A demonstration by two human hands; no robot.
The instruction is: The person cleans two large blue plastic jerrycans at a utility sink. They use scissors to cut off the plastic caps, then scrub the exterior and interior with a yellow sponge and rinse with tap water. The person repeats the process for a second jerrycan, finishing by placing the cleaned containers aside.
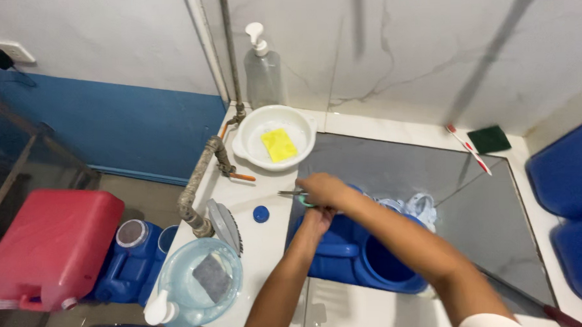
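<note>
r hand: my right hand (321, 189) is clenched round green-handled scissors (295, 194), blades pointing left, over the sink edge
l hand: my left hand (317, 222) is under the r one, on the blue jerrycan (346, 255); grip hidden, can't tell if closed
jerrycan: lies in the steel sink (493, 240), cut-open mouth facing me
counter: white bowl (275, 138) w/ yellow sponge (279, 144), blue cap (261, 214) nr the scissors, clear bowl (198, 279) w/ grey pad at front left
wall: soap pump bottle (262, 68) behind the white bowl
</note>
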